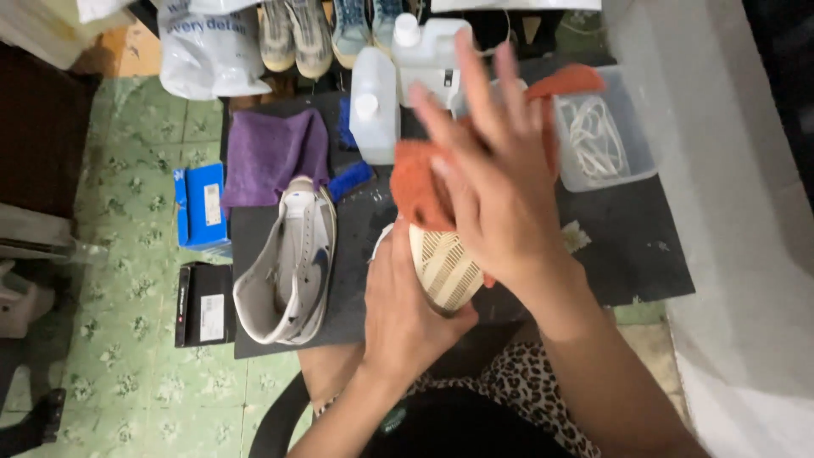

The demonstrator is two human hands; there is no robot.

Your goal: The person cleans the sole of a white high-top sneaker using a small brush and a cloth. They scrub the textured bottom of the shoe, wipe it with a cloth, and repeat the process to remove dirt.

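Head view, work in hand: a person wipes the pale ribbed sole of a sneaker with an orange cloth.
Left hand: curled around the sneaker from below and the side, fingers closed on it, steadying it sole-up over the near edge of the counter.
Right hand: fingers spread nearly flat and blurred, palm pressed on the orange cloth; how much of the cloth it grips I cannot tell, but it bears on the cloth against the sole.
Sneaker's place: between the two hands, just above the lap, touching both.
Second sneaker: lies on its side on the counter to the left, apart from the hands, untouched.
Around it: purple cloth behind the second sneaker, white plastic bottles behind the orange cloth, a clear tub with white laces to the right, a blue box on the green floor.
Progress, as a judgement: the visible part of the sole looks fairly clean, so wiping seems well on; laces are out, and relacing of both sneakers seems left.
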